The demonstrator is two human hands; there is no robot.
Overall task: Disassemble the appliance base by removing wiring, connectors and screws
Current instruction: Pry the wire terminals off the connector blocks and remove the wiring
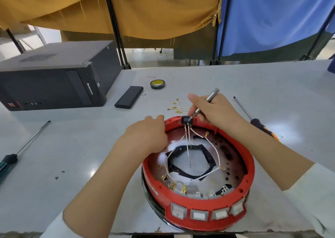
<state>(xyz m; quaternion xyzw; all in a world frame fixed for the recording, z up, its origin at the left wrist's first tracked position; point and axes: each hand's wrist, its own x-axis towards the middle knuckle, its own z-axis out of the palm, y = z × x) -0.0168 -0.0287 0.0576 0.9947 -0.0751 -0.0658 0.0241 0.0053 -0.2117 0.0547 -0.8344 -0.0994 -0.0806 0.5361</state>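
The round red appliance base (243, 192) lies open side up near the table's front edge, with several white switches along its near wall. White wires (188, 147) with brass terminals run inside it from a small black connector block (185, 120) on the far rim. My left hand (146, 134) grips the far left rim. My right hand (215, 109) holds a slim grey screwdriver (211, 97) like a pen, its tip set against the black block.
A loose bundle of wires with brass terminals (176, 106) lies just beyond the base. Further back are a tape roll (157, 84), a black flat case (129, 97) and a black computer tower (54, 76). Long screwdrivers lie at left (23, 147) and right (253, 119).
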